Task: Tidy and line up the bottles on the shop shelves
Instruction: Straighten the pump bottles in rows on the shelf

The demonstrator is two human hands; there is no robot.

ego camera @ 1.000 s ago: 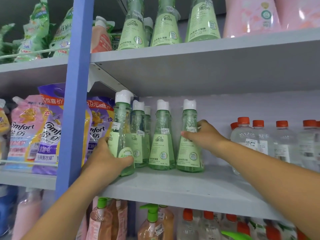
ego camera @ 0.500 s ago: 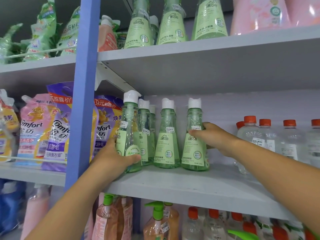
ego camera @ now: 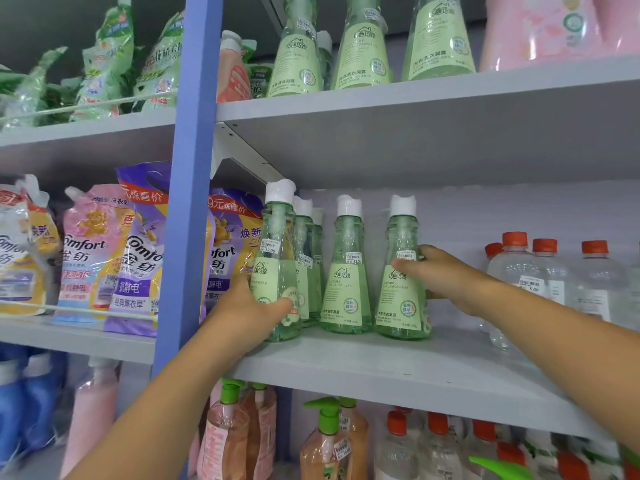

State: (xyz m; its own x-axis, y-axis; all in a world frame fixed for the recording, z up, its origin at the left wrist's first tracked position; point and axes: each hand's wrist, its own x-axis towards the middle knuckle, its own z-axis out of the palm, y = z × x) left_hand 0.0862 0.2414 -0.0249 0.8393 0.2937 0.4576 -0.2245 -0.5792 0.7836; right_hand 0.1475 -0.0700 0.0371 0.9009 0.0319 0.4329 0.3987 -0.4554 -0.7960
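On the middle shelf (ego camera: pixel 398 372), the left hand (ego camera: pixel 249 313) grips the lower body of the leftmost green bottle (ego camera: pixel 277 271): the thumb curls across its front near the round sticker, and the other fingers wrap round the far side, out of sight. This bottle stands at the shelf's front edge, forward of the row, leaning slightly toward the blue upright (ego camera: pixel 187 202) just left of the knuckles.

The right hand (ego camera: pixel 446 278) holds the rightmost green bottle (ego camera: pixel 401 282) at its waist. The fingers (ego camera: pixel 405 264) lie across the label, just under the price sticker, and the thumb reaches behind (its tip is hidden by the bottle). That bottle stands upright on the shelf.

Between the two sets of fingers stands another green bottle (ego camera: pixel 346 271), untouched, and two more (ego camera: pixel 304 258) sit close behind the one in the left hand. All carry white caps.

To the right of the right wrist stand clear bottles with orange caps (ego camera: pixel 540 271). Left of the blue upright, beyond the left hand, hang softener pouches (ego camera: pixel 93 254) in pink and purple. Above the fingers, the upper shelf (ego camera: pixel 415 109) bears three more green bottles.
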